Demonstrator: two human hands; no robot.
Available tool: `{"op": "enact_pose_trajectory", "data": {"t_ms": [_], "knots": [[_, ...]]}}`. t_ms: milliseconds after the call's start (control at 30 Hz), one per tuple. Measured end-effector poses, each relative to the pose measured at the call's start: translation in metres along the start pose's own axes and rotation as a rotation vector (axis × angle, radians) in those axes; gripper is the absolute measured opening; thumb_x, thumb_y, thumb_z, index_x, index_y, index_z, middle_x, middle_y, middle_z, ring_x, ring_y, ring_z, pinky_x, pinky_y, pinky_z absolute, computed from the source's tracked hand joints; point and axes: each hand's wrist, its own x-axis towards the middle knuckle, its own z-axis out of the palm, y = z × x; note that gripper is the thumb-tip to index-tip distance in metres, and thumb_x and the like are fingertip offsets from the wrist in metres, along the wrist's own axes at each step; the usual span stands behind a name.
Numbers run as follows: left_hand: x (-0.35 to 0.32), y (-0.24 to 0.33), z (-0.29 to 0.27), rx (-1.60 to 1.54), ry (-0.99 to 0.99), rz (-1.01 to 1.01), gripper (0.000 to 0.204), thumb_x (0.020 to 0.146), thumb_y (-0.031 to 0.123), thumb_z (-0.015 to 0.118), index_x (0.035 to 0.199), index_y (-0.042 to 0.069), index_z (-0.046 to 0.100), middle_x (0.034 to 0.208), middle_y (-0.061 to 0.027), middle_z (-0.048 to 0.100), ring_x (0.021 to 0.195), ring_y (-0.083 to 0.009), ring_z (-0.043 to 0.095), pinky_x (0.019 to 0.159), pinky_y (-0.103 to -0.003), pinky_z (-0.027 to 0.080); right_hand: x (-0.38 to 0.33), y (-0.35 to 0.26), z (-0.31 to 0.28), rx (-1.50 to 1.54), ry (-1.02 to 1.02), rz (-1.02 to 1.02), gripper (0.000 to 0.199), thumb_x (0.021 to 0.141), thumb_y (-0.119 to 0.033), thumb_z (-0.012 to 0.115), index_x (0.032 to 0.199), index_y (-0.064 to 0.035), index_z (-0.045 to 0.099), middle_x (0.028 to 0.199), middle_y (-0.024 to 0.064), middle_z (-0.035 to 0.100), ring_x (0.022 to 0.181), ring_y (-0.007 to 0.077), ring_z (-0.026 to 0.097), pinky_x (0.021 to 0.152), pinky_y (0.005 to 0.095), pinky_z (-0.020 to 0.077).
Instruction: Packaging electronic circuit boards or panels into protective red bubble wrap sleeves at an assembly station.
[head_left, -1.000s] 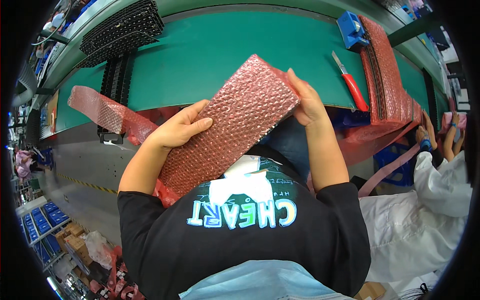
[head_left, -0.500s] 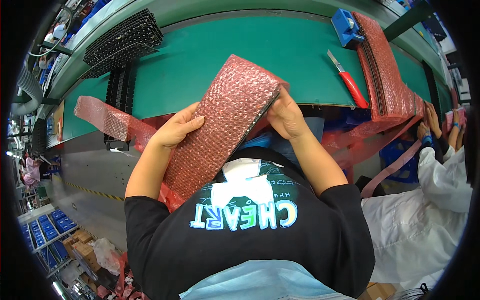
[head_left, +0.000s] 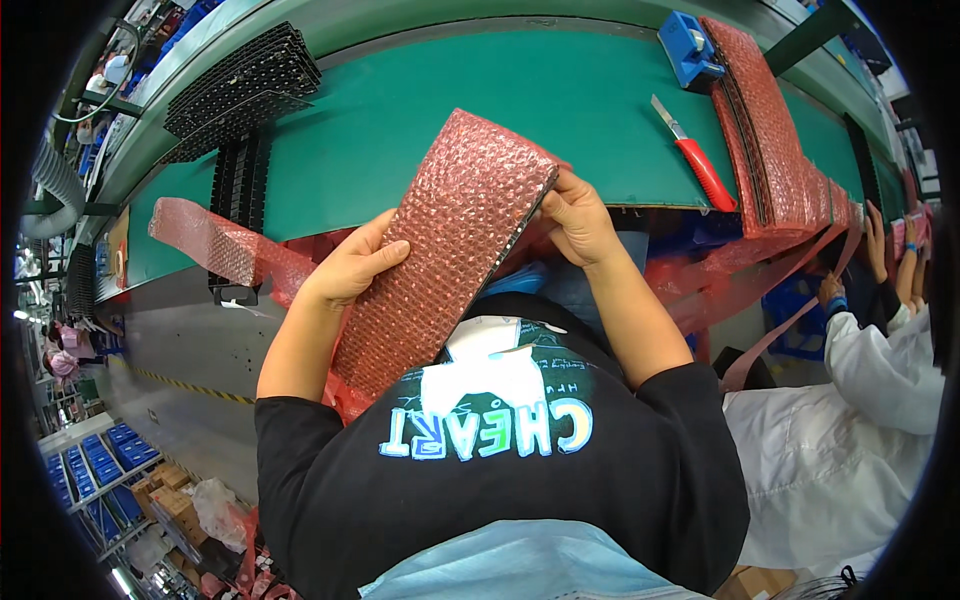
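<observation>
A long flat bundle wrapped in red bubble wrap (head_left: 440, 250) is tilted in front of my body, its far end over the green table. Dark layered edges show along its right side; what they belong to is hidden by the wrap. My left hand (head_left: 358, 262) grips its left edge, thumb on top and fingers underneath. At the upper right corner my right hand (head_left: 578, 217) pinches the wrap and the bundle's edge between thumb and fingers. A loose strip of bubble wrap (head_left: 205, 235) stretches off to the left, behind my left forearm.
Black perforated boards (head_left: 240, 90) stand at the back left, near a black slotted rack (head_left: 237, 190). On the right of the green table (head_left: 520, 80) lie a red-handled utility knife (head_left: 700, 165), a blue tape dispenser (head_left: 690, 50) and another wrapped stack (head_left: 765, 130). A co-worker's white sleeve (head_left: 880, 350) is beyond.
My right fingers have shifted slightly on the bundle's corner, the thumb now folded over it. The bundle has barely moved. The co-worker's near hand has drawn back from the wrapped stack.
</observation>
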Motion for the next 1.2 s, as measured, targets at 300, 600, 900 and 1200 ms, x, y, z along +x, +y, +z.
{"op": "enact_pose_trajectory", "data": {"t_ms": [300,600,900,1200], "knots": [[-0.008,0.016,0.006,-0.009,0.067,-0.076,0.056,0.091,0.002,0.058,0.145,0.000,0.042,0.136,-0.0165,0.058,0.116,-0.0224,0.061,0.100,-0.029,0.047,0.020,-0.034,0.030,-1.229,0.457,-0.887,0.029,0.079,0.003,0.065,0.107,-0.0012,0.071,0.089,0.0081,0.072,0.076,0.0186,0.065,0.069,0.0266,0.0521],[-0.006,0.011,0.011,-0.034,0.018,0.064,0.055,0.091,0.002,0.059,0.143,-0.002,0.042,0.134,-0.0169,0.058,0.115,-0.0218,0.062,0.097,-0.028,0.048,0.019,-0.007,0.017,-1.112,0.254,-0.639,0.028,0.078,0.003,0.066,0.105,-0.0026,0.073,0.092,0.0060,0.074,0.072,0.0149,0.065,0.063,0.0266,0.0505],[0.013,0.026,-0.004,0.068,0.044,0.206,0.046,0.094,0.004,0.057,0.138,-0.002,0.046,0.126,-0.0143,0.062,0.106,-0.0180,0.064,0.093,-0.026,0.049,0.024,0.029,0.050,-0.535,0.141,-0.478,0.015,0.086,0.006,0.061,0.097,-0.0024,0.068,0.087,0.0042,0.071,0.073,0.0106,0.061,0.063,0.0245,0.0495],[0.049,0.086,0.017,0.049,0.153,0.444,0.036,0.096,0.011,0.059,0.131,0.002,0.052,0.116,-0.0104,0.066,0.096,-0.0130,0.064,0.085,-0.024,0.050,0.058,0.000,0.080,-0.073,0.104,-0.174,0.027,0.085,0.007,0.065,0.111,-0.0037,0.064,0.101,0.0090,0.071,0.082,0.0162,0.068,0.072,0.0251,0.0560]]}}
